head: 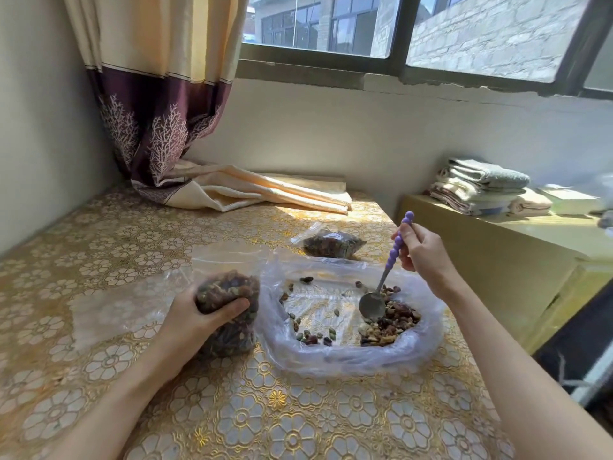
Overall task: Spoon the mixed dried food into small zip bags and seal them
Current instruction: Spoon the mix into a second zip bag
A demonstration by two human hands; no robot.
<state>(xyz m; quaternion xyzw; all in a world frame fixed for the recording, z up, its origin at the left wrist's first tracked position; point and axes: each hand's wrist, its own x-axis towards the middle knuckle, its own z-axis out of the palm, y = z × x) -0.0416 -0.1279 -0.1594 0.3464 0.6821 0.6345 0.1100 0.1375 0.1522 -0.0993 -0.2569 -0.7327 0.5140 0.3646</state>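
**Spoon in the mix, bag held upright**

I saw my left hand (202,315) clamped round a filled zip bag (229,313) at nine o'clock on the bench (265,419). My right hand (421,249) gripped the purple spoon (386,273), its bowl touching the dried food (391,322) in the big bag (348,356). A sealed bag (333,243) lay at twelve o'clock.

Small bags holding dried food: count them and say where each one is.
2. One small bag stands on the table, gripped by the left hand. The other small bag lies farther back on the table, beyond the big open plastic bag. None seems hidden.
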